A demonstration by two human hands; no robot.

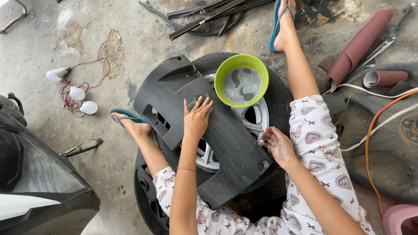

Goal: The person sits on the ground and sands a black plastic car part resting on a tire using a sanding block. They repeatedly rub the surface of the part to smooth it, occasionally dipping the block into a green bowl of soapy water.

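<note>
Partly hiding the wheel (pixel 257 115), a black panel (pixel 217 135) lies under the flat, unclenched left hand (pixel 197 118); right hand (pixel 278 146) loose.

A curved black plastic panel (pixel 209 139) lies across a wheel with a silver alloy rim (pixel 257 115), a green plastic bowl of soapy water (pixel 242 81) behind it, three white light bulbs on red wire (pixel 77 93) to the left, and rolls of maroon sandpaper (pixel 370 52) to the right.

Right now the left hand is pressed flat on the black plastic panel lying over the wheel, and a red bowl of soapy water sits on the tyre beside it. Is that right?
Not quite: the head view shows the bowl is green, not red. The rest holds: the left hand lies flat on the black plastic panel over the wheel, and the bowl holds foamy water.
</note>
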